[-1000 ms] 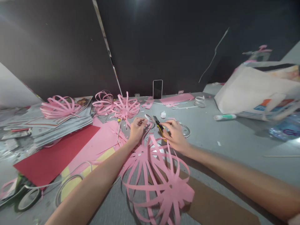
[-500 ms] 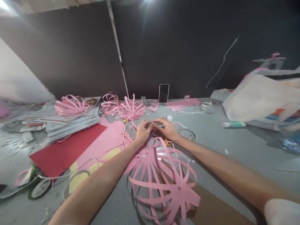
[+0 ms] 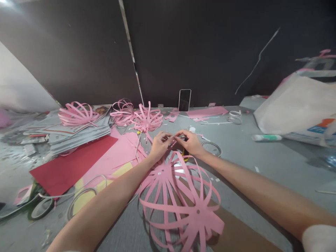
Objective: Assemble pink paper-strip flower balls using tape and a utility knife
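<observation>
A pink paper-strip lantern (image 3: 181, 209) lies in front of me, its curved strips joined at flat hubs with small holes. Beyond its far side, my left hand (image 3: 160, 144) is closed in a pinch. My right hand (image 3: 189, 141) pinches from the other side, fingertips almost touching the left ones. Between them shows a bit of pink paper strip (image 3: 173, 142), mostly covered by the fingers. Something yellow and black, perhaps scissors (image 3: 186, 154), lies under my right hand.
More pink strip lanterns (image 3: 147, 119) sit at the back, one on a stack of papers (image 3: 81, 136). Red paper (image 3: 73, 166), pink sheets (image 3: 115, 157) and a tape roll (image 3: 40, 209) lie left. A phone (image 3: 184, 100) leans on the dark wall. A glue stick (image 3: 267, 138) and white bag (image 3: 288, 105) are right.
Both hands' fingertips have shifted slightly while staying close together; the right fingers are more bent into a pinch. The view has tilted slightly, and the lantern stays in place.
</observation>
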The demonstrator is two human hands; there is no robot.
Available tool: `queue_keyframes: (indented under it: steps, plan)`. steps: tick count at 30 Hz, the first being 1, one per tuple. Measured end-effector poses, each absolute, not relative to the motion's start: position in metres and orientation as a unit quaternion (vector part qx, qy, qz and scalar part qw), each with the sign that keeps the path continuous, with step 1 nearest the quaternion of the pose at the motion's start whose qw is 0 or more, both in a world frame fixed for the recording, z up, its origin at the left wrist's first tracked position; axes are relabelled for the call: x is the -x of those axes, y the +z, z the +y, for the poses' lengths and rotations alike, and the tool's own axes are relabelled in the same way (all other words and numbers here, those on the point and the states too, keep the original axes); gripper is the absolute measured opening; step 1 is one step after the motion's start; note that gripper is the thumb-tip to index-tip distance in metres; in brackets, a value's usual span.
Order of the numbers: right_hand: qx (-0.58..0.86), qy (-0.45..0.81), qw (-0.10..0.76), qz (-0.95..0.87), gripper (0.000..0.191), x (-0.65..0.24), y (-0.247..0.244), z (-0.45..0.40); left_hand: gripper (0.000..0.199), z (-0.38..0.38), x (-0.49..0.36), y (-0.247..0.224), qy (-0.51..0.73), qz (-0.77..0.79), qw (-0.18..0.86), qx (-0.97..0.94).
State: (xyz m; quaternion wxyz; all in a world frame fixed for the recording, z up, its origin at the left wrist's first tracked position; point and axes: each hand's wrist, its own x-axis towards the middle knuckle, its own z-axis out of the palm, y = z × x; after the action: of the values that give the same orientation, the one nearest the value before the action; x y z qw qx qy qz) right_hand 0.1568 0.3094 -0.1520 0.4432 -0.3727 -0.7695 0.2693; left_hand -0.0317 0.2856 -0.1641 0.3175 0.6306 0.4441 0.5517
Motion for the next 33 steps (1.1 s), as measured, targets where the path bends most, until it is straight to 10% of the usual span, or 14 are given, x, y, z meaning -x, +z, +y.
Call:
queue_keyframes:
  steps: [33]
  plan:
    - [0.326, 0.150, 0.473, -0.804, 0.031, -0.154, -0.159, 0.309, 0.037, 0.300, 0.038, -0.175, 0.543, 0.441, 0.439, -0.563]
